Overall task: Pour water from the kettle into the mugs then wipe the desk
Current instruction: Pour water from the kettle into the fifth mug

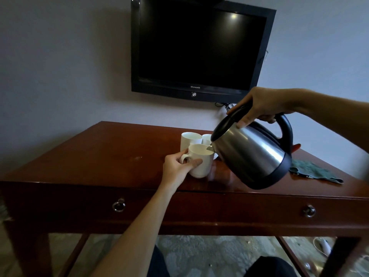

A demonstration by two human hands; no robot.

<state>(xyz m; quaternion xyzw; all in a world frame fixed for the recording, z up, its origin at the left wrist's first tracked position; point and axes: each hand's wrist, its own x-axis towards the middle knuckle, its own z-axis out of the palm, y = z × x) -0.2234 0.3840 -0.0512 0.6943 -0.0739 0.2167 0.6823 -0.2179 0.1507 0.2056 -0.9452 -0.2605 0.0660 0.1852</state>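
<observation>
Right hand (pixel 261 105) grips the handle of the tilted kettle (pixel 253 154), its spout at the rim of the front mug (pixel 200 162), which the left hand (pixel 179 166) steadies on the bench (pixel 99 156) by handle and side. Tipping further could overfill that mug or splash the fingers. No stream or water level is discernible, and the kettle partly hides one of two rear mugs (pixel 189 139) and the green cloth (pixel 313 170).

Right hand (pixel 259 106) tilts kettle (pixel 253 154) over mug (pixel 201 162); left hand (pixel 179 166) holds mug.
</observation>
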